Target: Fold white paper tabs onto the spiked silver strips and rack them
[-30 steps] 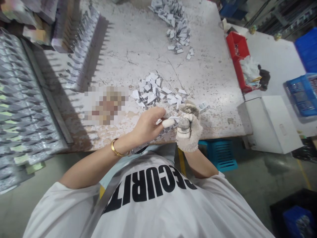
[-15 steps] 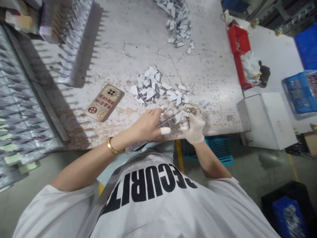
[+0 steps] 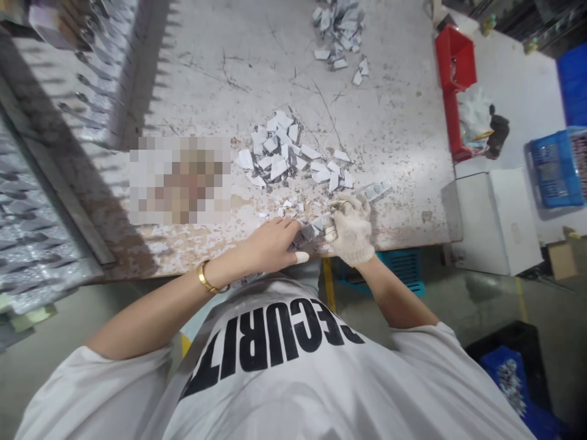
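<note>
My left hand (image 3: 275, 244), with a white cover on its thumb, curls its fingers over a long grey speckled strip (image 3: 305, 237) at the table's front edge. Part of that strip runs back under my left wrist. My right hand (image 3: 352, 226), in a soiled white knitted glove, closes on the strip's right part; its fingertips are partly hidden. Beyond the glove lies a clear, shiny strip end (image 3: 376, 190); whether it joins the held strip I cannot tell. Just past my hands spreads a pile of small white-and-grey angular pieces (image 3: 277, 146), with tiny white scraps (image 3: 287, 206) nearer my left fingers.
Another heap of pieces (image 3: 339, 30) lies farther back on the worn table (image 3: 206, 79). A rack of wrapped items (image 3: 114, 73) stands left. A pixelated patch (image 3: 183, 183) covers something left of the pile. Red bins (image 3: 456, 61) and a white box (image 3: 499, 220) are at right.
My left fingers have drawn in from spread to curled over the strip, uncovering small scraps on the table. The gloved hand has shifted slightly left. The whole view has tilted a little.
</note>
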`<action>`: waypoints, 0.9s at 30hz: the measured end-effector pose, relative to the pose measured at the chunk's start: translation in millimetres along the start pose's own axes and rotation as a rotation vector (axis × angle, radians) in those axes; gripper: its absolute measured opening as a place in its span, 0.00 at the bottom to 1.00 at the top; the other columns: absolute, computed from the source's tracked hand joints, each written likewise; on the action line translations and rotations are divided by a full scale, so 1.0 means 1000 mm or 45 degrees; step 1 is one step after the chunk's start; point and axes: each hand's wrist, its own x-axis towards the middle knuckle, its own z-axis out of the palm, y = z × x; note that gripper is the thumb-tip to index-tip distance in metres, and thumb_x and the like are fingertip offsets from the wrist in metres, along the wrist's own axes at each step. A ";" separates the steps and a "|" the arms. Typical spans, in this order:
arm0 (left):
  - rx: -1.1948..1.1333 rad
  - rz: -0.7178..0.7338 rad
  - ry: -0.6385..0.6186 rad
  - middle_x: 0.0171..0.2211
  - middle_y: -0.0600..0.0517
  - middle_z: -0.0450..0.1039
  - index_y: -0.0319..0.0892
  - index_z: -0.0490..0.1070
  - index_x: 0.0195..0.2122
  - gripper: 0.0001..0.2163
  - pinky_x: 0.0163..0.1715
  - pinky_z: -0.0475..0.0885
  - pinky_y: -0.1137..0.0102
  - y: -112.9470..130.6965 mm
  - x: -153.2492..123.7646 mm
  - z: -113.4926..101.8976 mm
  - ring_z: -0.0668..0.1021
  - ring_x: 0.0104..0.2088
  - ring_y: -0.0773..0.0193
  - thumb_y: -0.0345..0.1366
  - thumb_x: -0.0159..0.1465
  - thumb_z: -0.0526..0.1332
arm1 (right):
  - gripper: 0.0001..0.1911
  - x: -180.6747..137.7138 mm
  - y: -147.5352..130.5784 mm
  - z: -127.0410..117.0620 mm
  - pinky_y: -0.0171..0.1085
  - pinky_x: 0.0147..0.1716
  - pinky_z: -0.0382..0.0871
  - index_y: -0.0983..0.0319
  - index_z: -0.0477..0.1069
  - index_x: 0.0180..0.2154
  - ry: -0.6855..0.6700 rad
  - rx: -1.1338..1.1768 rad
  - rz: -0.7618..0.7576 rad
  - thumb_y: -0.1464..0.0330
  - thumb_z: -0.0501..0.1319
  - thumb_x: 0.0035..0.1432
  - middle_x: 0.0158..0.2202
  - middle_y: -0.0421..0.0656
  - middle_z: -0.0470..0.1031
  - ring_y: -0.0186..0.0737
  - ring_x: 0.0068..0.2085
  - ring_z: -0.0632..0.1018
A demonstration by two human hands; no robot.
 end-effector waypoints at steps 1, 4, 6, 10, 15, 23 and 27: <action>0.001 -0.011 -0.010 0.42 0.41 0.79 0.40 0.71 0.44 0.14 0.44 0.72 0.58 -0.001 0.000 0.000 0.79 0.42 0.48 0.47 0.70 0.65 | 0.07 0.000 0.001 0.003 0.66 0.74 0.59 0.58 0.76 0.35 -0.006 0.001 -0.010 0.67 0.61 0.67 0.51 0.50 0.82 0.57 0.63 0.77; -0.004 -0.020 -0.039 0.43 0.40 0.79 0.40 0.71 0.46 0.16 0.43 0.72 0.59 -0.002 0.000 0.002 0.80 0.43 0.47 0.49 0.69 0.65 | 0.08 -0.002 0.004 0.011 0.64 0.72 0.64 0.57 0.76 0.36 0.036 0.007 -0.031 0.66 0.59 0.68 0.49 0.50 0.82 0.55 0.60 0.78; 0.004 -0.018 -0.048 0.43 0.40 0.80 0.40 0.72 0.47 0.17 0.42 0.72 0.59 -0.002 0.000 0.001 0.81 0.43 0.47 0.50 0.69 0.65 | 0.09 -0.004 0.006 0.015 0.62 0.70 0.67 0.57 0.75 0.36 0.071 0.023 -0.030 0.66 0.59 0.69 0.48 0.51 0.81 0.55 0.58 0.79; -0.025 -0.029 -0.049 0.40 0.41 0.81 0.40 0.73 0.44 0.20 0.37 0.70 0.62 -0.005 0.003 -0.010 0.81 0.38 0.49 0.55 0.69 0.65 | 0.11 -0.006 0.003 0.018 0.60 0.67 0.72 0.57 0.74 0.33 0.117 0.023 -0.050 0.65 0.59 0.70 0.45 0.51 0.81 0.53 0.53 0.81; -0.084 -0.195 0.090 0.36 0.45 0.82 0.40 0.75 0.45 0.12 0.29 0.65 0.66 -0.019 0.037 -0.033 0.78 0.30 0.56 0.44 0.73 0.59 | 0.09 -0.006 -0.021 0.017 0.60 0.70 0.70 0.56 0.75 0.34 0.087 0.142 -0.062 0.64 0.61 0.69 0.47 0.49 0.82 0.52 0.55 0.81; 0.362 0.270 0.233 0.68 0.38 0.73 0.40 0.75 0.63 0.25 0.58 0.70 0.54 -0.016 0.155 -0.028 0.74 0.64 0.45 0.20 0.68 0.54 | 0.04 -0.016 -0.009 -0.003 0.56 0.62 0.78 0.57 0.74 0.41 0.213 0.423 -0.037 0.64 0.63 0.67 0.56 0.53 0.80 0.55 0.61 0.79; 0.527 0.356 0.131 0.59 0.37 0.79 0.40 0.80 0.54 0.21 0.57 0.68 0.52 -0.018 0.182 -0.027 0.76 0.60 0.43 0.20 0.68 0.54 | 0.06 -0.027 0.012 -0.014 0.50 0.57 0.81 0.58 0.74 0.39 0.352 0.363 0.230 0.66 0.59 0.70 0.53 0.54 0.81 0.51 0.56 0.83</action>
